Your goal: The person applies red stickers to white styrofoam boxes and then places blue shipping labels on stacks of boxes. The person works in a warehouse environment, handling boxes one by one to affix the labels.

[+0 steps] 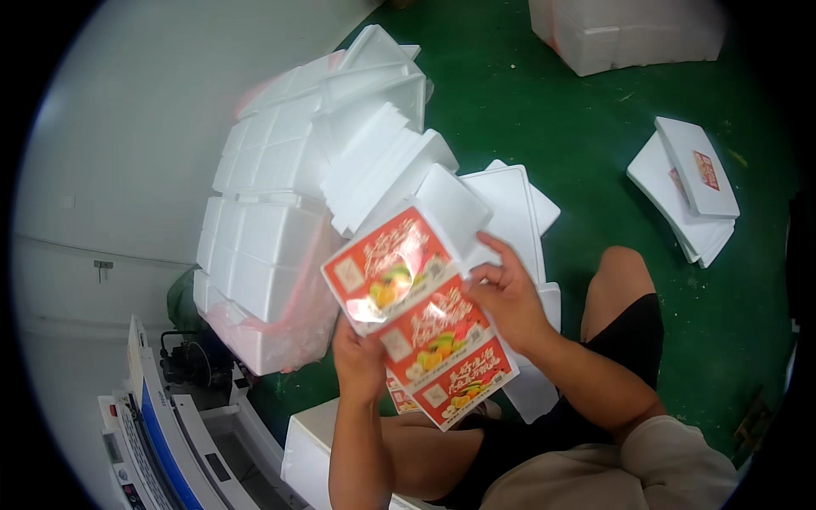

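A glossy sheet of red labels (440, 331), printed with fruit pictures and writing, is held at a slant above my lap. My left hand (358, 363) grips its left edge, thumb on top. At the opposite edge, my right hand (510, 293) pinches the sheet near the line between the upper and middle labels, its forefinger raised. Partly hidden under the sheet, more printed labels (401, 398) show beside my left wrist. White foam lids (510, 197) lie just beyond my right hand.
Foam boxes in pinkish film (268, 255) are stacked along the wall, with a leaning row of foam lids (370, 166) beside them. Labelled foam lids (701, 172) lie on the green floor (574, 127) at right. A white machine (172, 433) stands lower left; a wrapped bundle (625, 32) sits far back.
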`<state>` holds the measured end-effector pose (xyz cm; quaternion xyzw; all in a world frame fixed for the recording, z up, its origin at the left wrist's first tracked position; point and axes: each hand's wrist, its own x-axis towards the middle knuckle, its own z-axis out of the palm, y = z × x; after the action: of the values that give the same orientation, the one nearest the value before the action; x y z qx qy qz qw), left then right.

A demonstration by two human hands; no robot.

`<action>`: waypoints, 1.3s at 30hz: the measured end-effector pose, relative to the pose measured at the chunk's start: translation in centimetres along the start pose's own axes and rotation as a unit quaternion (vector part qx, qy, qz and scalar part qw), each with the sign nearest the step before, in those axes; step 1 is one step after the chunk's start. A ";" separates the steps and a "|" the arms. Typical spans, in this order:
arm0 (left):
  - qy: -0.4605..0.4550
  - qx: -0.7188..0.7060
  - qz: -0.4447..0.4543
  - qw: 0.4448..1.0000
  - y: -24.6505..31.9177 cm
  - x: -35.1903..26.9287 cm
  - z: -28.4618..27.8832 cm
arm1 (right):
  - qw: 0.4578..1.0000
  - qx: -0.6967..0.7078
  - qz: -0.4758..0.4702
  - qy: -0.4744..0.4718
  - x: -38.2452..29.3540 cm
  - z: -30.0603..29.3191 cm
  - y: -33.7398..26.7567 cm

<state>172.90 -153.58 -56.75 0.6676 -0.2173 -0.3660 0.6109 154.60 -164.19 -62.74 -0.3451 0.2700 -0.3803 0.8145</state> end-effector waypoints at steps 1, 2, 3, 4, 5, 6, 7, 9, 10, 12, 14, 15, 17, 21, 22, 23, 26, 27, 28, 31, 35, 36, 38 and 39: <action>-0.094 0.065 0.053 0.992 0.2 -1.0 -0.3 | 0.999 0.028 -0.022 0.034 0.6 0.3 0.0; -0.106 0.080 0.070 0.989 0.1 -1.7 -0.7 | 0.999 -0.006 -0.039 0.023 0.6 0.2 0.0; -0.119 0.095 0.087 0.985 0.1 -2.2 -1.0 | 0.998 -0.040 -0.056 0.014 0.6 -0.1 0.2; -0.133 0.110 0.104 0.980 0.2 -2.3 -1.1 | 0.995 -0.073 -0.073 0.005 0.7 -0.4 0.2; -0.127 0.096 0.083 0.984 0.2 -2.2 -1.2 | 0.982 -0.186 -0.042 -0.009 0.5 -0.5 -0.4; -0.135 0.093 0.080 0.983 0.2 -2.0 -1.2 | 0.937 -0.333 -0.108 -0.001 0.5 -0.1 -0.8; -0.143 0.091 0.077 0.983 0.3 -1.6 -1.1 | 0.871 -0.437 -0.220 0.037 0.4 0.4 -1.3; -0.164 0.106 0.083 0.977 0.5 -1.2 -1.2 | 0.789 -0.506 -0.347 0.013 0.5 2.2 -2.8; -0.177 0.121 0.090 0.973 0.4 -1.2 -1.5 | 0.794 -0.483 -0.365 -0.048 1.0 3.5 -3.6; -0.200 0.140 0.097 0.965 -0.1 -1.4 -1.9 | 0.809 -0.449 -0.359 -0.123 1.3 4.6 -3.4; -0.206 0.156 0.097 0.961 -0.7 -1.7 -2.7 | 0.835 -0.422 -0.314 -0.165 1.8 4.9 -1.5; -0.188 0.155 0.107 0.964 -0.6 -1.9 -2.7 | 0.826 -0.424 -0.338 -0.159 1.8 5.2 -1.4; -0.197 0.165 0.103 0.961 -0.1 -1.6 -3.0 | 0.858 -0.389 -0.287 -0.175 1.7 5.5 -1.5; -0.176 0.147 0.115 0.966 0.2 -1.7 -2.6 | 0.868 -0.382 -0.254 -0.192 1.5 5.6 -1.6; -0.174 0.141 0.120 0.967 0.3 -1.8 -2.7 | 0.862 -0.383 -0.266 -0.198 1.5 5.7 -1.4; -0.176 0.135 0.119 0.968 0.4 -1.8 -2.7 | 0.856 -0.386 -0.278 -0.202 1.5 5.7 -1.2; -0.184 0.134 0.095 0.969 0.7 -1.9 -3.0 | 0.853 -0.385 -0.273 -0.222 1.9 5.6 -1.0; -0.189 0.145 0.074 0.968 0.8 -1.9 -3.3 | 0.854 -0.383 -0.266 -0.231 2.0 5.5 -1.0; -0.194 0.156 0.053 0.967 0.9 -1.9 -3.5 | 0.852 -0.382 -0.270 -0.236 2.2 5.3 -1.0; -0.191 0.148 0.059 0.968 1.2 -2.1 -3.1 | 0.841 -0.386 -0.284 -0.251 2.7 5.1 -1.2; -0.181 0.144 0.058 0.971 1.4 -2.1 -3.1 | 0.930 -0.307 -0.073 -0.191 2.9 4.6 -1.3; -0.163 0.134 0.042 0.977 1.7 -2.2 -3.2 | 0.955 -0.252 0.034 -0.152 3.0 4.5 -1.5; -0.128 0.124 -0.004 0.984 1.9 -2.2 -4.7 | 0.984 0.097 0.151 -0.002 5.6 2.4 1.3; -0.116 0.121 -0.033 0.985 2.1 -2.0 -6.0 | 0.966 0.163 0.194 0.060 7.0 0.7 1.9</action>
<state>176.47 -148.56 -54.34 0.6968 -0.3071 -0.4318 0.4834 159.89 -168.70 -65.07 -0.1254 0.3149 -0.2741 0.9000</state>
